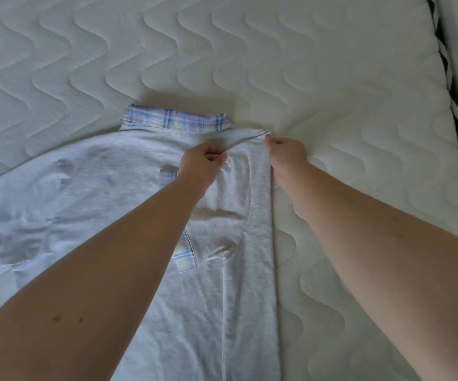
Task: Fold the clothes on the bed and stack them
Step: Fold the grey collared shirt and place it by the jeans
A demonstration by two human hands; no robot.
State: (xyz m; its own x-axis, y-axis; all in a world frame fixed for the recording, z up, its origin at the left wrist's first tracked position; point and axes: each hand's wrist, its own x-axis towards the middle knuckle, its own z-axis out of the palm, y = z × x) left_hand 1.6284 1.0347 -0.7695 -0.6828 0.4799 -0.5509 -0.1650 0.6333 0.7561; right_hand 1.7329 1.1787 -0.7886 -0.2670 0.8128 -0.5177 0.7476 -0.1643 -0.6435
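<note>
The white quilted mattress [291, 64] carries a light grey cotton shirt with a blue checked collar [129, 182], lying flat in the middle and reaching to the left edge. Its right side is already folded inward, with the checked sleeve cuff [185, 257] on top. The fold could slide open if the shoulder is released unevenly, because the fabric looks soft. The left hand [203, 160] pinches the folded shoulder edge; the right hand [287, 152] is closed on the shirt's corner.
</note>
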